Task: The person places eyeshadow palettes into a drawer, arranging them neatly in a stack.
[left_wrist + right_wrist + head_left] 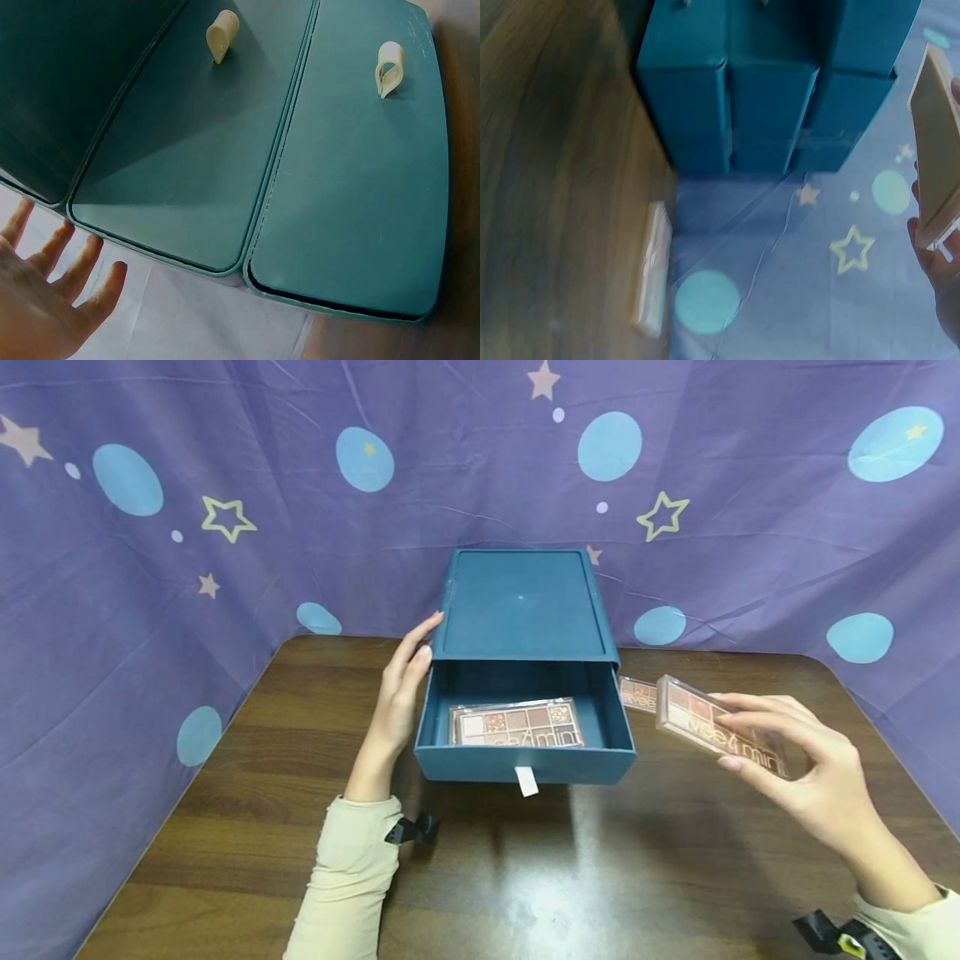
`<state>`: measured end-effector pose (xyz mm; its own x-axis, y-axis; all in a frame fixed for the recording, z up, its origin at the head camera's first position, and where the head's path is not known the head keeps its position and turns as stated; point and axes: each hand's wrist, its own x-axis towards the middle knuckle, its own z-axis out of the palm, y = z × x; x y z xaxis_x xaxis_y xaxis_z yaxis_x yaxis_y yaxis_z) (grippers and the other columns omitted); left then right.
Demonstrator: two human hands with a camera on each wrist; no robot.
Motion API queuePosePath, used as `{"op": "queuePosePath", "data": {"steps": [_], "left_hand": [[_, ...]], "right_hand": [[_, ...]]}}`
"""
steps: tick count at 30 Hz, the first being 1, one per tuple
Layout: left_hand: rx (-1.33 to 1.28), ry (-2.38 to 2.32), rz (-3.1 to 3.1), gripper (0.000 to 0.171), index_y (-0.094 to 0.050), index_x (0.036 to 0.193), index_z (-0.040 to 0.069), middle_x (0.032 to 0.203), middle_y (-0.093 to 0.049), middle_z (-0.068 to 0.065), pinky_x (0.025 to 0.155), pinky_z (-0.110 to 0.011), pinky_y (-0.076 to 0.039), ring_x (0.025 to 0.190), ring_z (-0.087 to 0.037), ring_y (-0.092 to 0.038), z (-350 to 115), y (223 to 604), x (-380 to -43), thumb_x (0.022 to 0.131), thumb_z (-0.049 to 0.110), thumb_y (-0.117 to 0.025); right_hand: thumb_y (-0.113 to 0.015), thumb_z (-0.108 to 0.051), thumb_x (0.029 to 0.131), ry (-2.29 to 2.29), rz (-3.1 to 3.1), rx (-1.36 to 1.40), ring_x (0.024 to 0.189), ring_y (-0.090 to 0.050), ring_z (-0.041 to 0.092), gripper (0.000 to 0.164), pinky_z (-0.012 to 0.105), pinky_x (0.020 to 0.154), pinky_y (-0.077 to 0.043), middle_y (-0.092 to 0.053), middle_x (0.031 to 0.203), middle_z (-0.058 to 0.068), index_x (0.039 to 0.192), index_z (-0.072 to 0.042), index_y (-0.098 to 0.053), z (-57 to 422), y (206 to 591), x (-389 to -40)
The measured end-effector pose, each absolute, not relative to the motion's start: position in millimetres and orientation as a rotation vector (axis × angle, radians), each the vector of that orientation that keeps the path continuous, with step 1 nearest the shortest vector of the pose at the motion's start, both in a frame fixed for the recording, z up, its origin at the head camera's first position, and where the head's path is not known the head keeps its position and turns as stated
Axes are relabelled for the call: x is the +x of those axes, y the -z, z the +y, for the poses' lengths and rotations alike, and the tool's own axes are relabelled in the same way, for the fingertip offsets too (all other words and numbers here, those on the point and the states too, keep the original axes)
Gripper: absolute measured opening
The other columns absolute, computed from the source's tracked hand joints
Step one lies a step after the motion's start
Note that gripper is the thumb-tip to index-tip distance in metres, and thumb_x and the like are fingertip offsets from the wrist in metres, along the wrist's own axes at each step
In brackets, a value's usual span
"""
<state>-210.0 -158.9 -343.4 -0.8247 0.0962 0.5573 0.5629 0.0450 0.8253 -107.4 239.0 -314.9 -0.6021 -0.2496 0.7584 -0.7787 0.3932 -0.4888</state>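
Observation:
A teal drawer unit [521, 602] stands on the table with its top drawer [472, 766] pulled out. Inside the drawer leans an eyeshadow palette [517, 722] with a clear lid. My left hand [396, 702] rests against the unit's left side, fingers extended; in the left wrist view, its fingertips [112, 277] are along the unit's side edge. To the right of the drawer, my right hand [817, 768] grips another eyeshadow palette [682, 714] between thumb and fingers, raised and tilted. The right wrist view catches this palette [936, 142] at its right edge.
Another palette [636, 693] lies on the brown wooden table [247, 777], just right of the unit. Two lower drawers with loop pulls [390, 67] are closed. A white tab [527, 781] hangs from the open drawer's front. Behind hangs a purple curtain [480, 460].

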Motion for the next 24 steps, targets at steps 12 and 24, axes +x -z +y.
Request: {"op": "queuePosePath", "data": {"steps": [12,24], "left_hand": [[-0.664,1.841,-1.984,0.048,-0.046,0.146,0.001,0.15,-0.046,-0.008,0.116,-0.036,-0.025,0.14,-0.015,-0.036,-159,344,-210,0.102,0.02,-0.04],[-0.663,1.836,-1.992,0.048,-0.046,0.146,0.001,0.15,-0.046,-0.007,0.115,-0.036,-0.026,0.14,-0.015,-0.036,-159,343,-209,0.102,0.021,-0.04]], "right_hand": [[-0.08,-0.023,0.085,-1.267,-1.91,0.966,0.109,-0.059,0.021,0.038,0.021,0.092,-0.042,-0.069,0.114,0.021,0.098,0.012,-0.071,204,301,-111],[-0.08,-0.023,0.084,-1.297,-1.884,1.07,0.108,-0.058,0.025,0.034,0.025,0.092,-0.042,-0.068,0.114,0.023,0.098,0.008,-0.072,178,292,-124]]}}
